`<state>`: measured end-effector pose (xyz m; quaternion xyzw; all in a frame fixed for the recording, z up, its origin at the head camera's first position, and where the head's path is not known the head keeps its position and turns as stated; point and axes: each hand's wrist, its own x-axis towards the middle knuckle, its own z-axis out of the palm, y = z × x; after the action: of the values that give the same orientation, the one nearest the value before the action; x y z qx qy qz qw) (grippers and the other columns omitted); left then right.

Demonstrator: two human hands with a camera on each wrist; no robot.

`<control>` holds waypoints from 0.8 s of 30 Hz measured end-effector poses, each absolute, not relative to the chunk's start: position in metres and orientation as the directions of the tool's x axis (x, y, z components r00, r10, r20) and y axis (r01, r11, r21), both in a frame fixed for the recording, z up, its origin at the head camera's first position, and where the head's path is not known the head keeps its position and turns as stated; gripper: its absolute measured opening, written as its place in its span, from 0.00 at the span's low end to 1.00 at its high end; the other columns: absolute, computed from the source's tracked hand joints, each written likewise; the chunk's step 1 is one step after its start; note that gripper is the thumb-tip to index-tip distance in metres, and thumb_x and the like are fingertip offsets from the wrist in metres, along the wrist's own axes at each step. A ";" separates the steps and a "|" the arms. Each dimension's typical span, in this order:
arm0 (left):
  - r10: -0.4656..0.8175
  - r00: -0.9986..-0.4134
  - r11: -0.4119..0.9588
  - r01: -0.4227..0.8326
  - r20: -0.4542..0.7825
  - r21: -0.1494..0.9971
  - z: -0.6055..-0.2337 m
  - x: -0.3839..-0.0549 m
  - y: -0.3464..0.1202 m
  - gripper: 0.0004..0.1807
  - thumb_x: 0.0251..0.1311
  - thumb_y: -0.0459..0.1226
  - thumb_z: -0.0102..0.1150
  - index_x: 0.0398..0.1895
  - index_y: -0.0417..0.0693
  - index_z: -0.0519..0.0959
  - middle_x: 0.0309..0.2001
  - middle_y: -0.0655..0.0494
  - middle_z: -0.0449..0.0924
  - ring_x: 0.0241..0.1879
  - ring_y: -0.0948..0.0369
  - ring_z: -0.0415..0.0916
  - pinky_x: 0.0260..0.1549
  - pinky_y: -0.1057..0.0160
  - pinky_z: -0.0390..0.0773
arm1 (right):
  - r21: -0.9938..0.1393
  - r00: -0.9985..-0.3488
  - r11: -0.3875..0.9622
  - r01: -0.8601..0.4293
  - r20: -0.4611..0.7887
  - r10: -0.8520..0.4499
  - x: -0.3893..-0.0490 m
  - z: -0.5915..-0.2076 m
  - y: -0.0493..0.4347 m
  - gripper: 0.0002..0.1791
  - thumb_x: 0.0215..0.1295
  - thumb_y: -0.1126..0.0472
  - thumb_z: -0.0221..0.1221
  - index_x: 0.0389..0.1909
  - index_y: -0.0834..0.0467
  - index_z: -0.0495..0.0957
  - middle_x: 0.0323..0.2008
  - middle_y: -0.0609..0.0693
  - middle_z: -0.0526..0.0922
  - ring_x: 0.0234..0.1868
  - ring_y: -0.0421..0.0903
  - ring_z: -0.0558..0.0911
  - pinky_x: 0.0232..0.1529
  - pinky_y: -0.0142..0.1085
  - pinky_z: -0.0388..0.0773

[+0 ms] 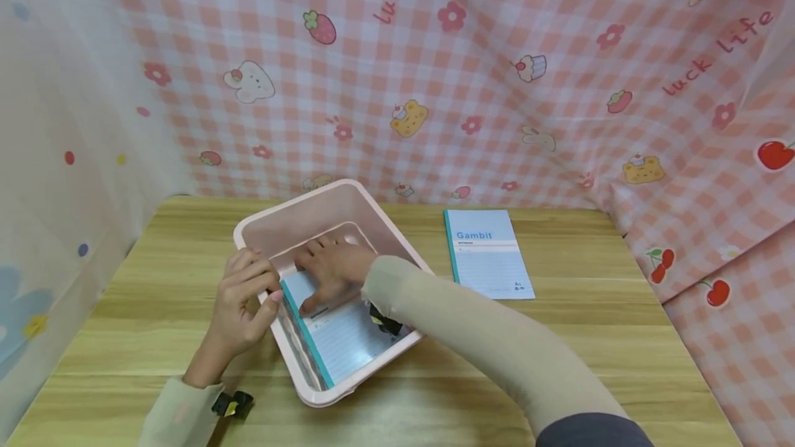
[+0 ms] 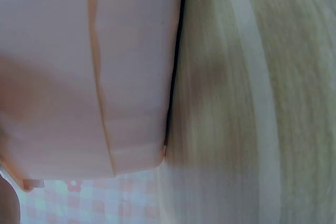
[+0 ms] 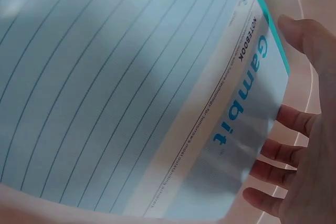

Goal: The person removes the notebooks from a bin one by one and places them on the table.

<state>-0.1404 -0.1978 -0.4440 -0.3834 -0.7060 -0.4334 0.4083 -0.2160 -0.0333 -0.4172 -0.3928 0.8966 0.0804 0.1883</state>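
A pale pink plastic basket (image 1: 292,374) stands on the table, turned at an angle. My left hand (image 1: 239,299) holds its left rim, fingers bent over the edge. Inside lies a notebook (image 1: 354,343) with a teal spine and a "Gambit" cover. Reaching into the basket, my right hand (image 1: 335,267) is spread over the notebook's top end. In the right wrist view, the thumb (image 3: 299,30) lies by the spine and the fingertips (image 3: 265,174) meet the top edge. The left wrist view shows the basket's outer wall (image 2: 131,77), with little of the hand.
A second Gambit notebook (image 1: 491,261) lies flat on the wooden table (image 1: 577,316), right of the basket. Behind the table hangs a pink checked cloth (image 1: 373,88). A pale curtain (image 1: 74,123) hangs on the left.
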 end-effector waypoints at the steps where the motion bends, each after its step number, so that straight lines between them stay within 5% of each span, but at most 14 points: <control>1: 0.189 -0.376 0.334 0.893 0.907 0.301 -0.445 -0.141 -0.198 0.19 0.66 0.44 0.53 0.15 0.50 0.74 0.22 0.55 0.73 0.33 0.54 0.65 0.50 0.56 0.60 | -0.004 -0.624 0.681 -0.732 -0.397 -0.673 -0.217 -0.417 -0.034 0.46 0.57 0.20 0.55 0.70 0.40 0.60 0.72 0.44 0.63 0.76 0.46 0.61 0.78 0.44 0.58; 10: 0.192 -0.404 0.357 0.878 0.894 0.320 -0.448 -0.140 -0.201 0.17 0.64 0.43 0.54 0.16 0.51 0.74 0.23 0.56 0.73 0.35 0.54 0.66 0.51 0.56 0.61 | -0.053 -0.631 0.686 -0.726 -0.346 -0.694 -0.220 -0.416 -0.036 0.42 0.56 0.21 0.57 0.62 0.43 0.63 0.61 0.43 0.71 0.64 0.41 0.71 0.62 0.38 0.73; 16: 0.188 -0.402 0.350 0.880 0.896 0.321 -0.447 -0.140 -0.201 0.18 0.64 0.43 0.54 0.16 0.50 0.74 0.23 0.55 0.73 0.35 0.54 0.66 0.51 0.56 0.60 | -0.015 -0.618 0.667 -0.745 -0.360 -0.699 -0.220 -0.416 -0.038 0.48 0.53 0.17 0.54 0.71 0.37 0.62 0.70 0.46 0.65 0.68 0.43 0.65 0.66 0.40 0.71; 24: 0.186 -0.384 0.344 0.888 0.904 0.307 -0.446 -0.140 -0.199 0.18 0.65 0.43 0.53 0.16 0.49 0.74 0.23 0.54 0.73 0.34 0.53 0.66 0.51 0.55 0.61 | -0.128 -0.638 0.725 -0.677 -0.388 -0.665 -0.216 -0.415 -0.038 0.58 0.47 0.15 0.56 0.71 0.47 0.56 0.69 0.47 0.70 0.67 0.43 0.73 0.66 0.38 0.71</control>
<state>-0.1400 -0.1991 -0.4456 -0.3771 -0.7115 -0.4312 0.4070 -0.2158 -0.0382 -0.4147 -0.3706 0.9049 0.0145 0.2087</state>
